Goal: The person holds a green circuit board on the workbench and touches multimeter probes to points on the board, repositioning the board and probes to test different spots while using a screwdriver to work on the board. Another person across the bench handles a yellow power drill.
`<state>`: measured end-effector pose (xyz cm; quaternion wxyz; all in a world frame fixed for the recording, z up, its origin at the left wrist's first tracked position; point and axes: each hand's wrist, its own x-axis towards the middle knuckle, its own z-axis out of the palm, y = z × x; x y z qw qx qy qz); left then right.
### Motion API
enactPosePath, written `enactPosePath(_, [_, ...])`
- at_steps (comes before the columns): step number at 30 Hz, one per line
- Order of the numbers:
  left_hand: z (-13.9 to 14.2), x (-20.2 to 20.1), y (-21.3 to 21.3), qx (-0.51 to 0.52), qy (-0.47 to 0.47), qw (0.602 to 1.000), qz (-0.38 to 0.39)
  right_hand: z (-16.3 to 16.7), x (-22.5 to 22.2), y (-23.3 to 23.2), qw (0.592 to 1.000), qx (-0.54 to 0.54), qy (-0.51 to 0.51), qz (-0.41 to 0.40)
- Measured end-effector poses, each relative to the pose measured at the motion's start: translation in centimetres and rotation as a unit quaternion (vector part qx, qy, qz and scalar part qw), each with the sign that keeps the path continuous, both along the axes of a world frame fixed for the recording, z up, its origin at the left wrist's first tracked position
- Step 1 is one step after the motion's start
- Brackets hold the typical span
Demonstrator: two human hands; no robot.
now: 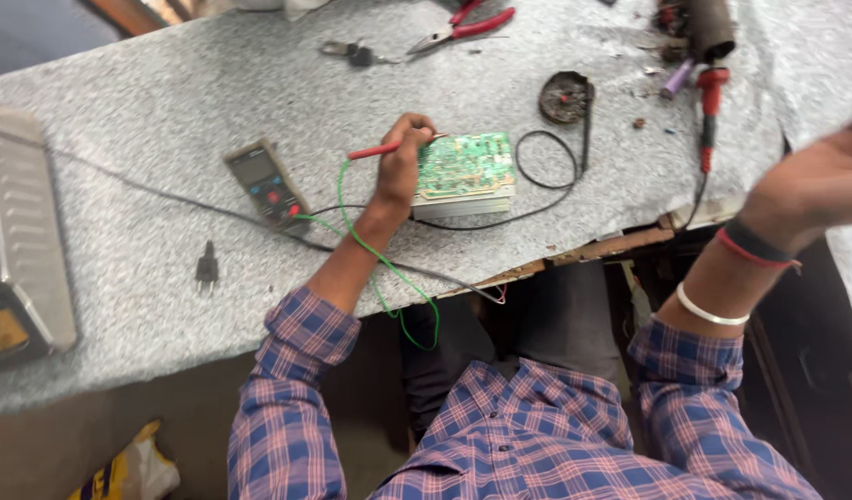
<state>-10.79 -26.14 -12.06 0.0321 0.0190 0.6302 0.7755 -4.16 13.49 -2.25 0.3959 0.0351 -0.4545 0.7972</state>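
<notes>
Left hand [403, 162] closed around a red probe [375, 150], tip on the green circuit board [466, 167] just beside it on the desk [148, 296]. Right hand [814, 190] raised, open, blurred, holding nothing. Multimeter [267, 183] left of the gripping hand.

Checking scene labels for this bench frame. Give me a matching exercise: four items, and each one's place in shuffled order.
Items:
1. red probe
2. multimeter
3. red-handled pliers
4. black plug

Places:
A. far edge of the worktop, top of view
B. lying alone near the worktop's near edge, left of the left arm
C. held in the left hand, tip at the green circuit board
D. flat on the worktop, just left of the left hand

Pairs: 1-C, 2-D, 3-A, 4-B
</notes>
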Motion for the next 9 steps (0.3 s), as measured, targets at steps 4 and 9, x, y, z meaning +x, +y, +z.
enactPosePath(4, [0.3,-0.1,-0.3,0.011,0.012,1.0,0.002,-3.0,-2.9,-6.1,0.976,-0.058,-0.036,0.206])
enactPosePath(9, [-0.2,-0.2,-0.6,0.088,-0.026,0.994,-0.051,-5.1,-3.8,-14.6,0.919,0.236,-0.18,0.259])
